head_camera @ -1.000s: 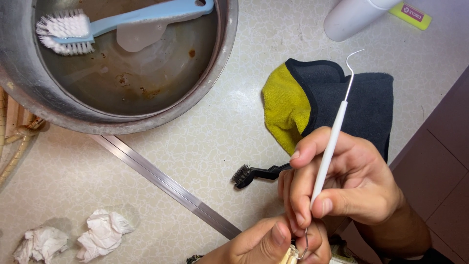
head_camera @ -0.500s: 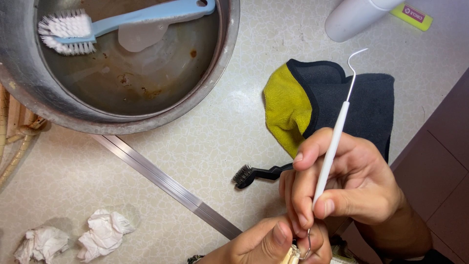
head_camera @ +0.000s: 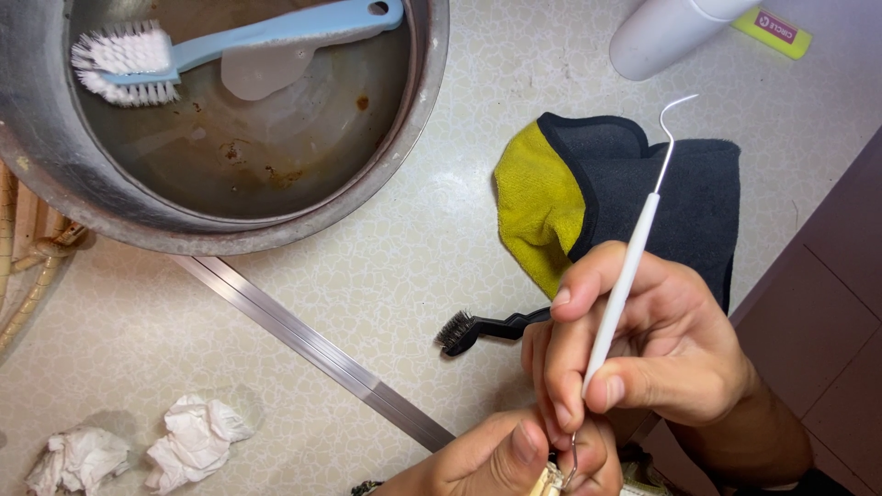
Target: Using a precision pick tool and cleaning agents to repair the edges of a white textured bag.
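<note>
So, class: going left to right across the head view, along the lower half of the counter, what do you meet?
Crumpled tissues → metal strip → small black brush → right hand holding the white hooked pick.

The pale worktop (head_camera: 478,230) holds a big metal bowl (head_camera: 423,101) and a yellow and dark cloth (head_camera: 588,193). A small black brush (head_camera: 478,328), a metal strip (head_camera: 303,340) and crumpled tissues (head_camera: 193,441) lie on it too.

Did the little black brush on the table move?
No. The black brush lies in the same spot beside the yellow-and-grey cloth, below the metal basin.
</note>
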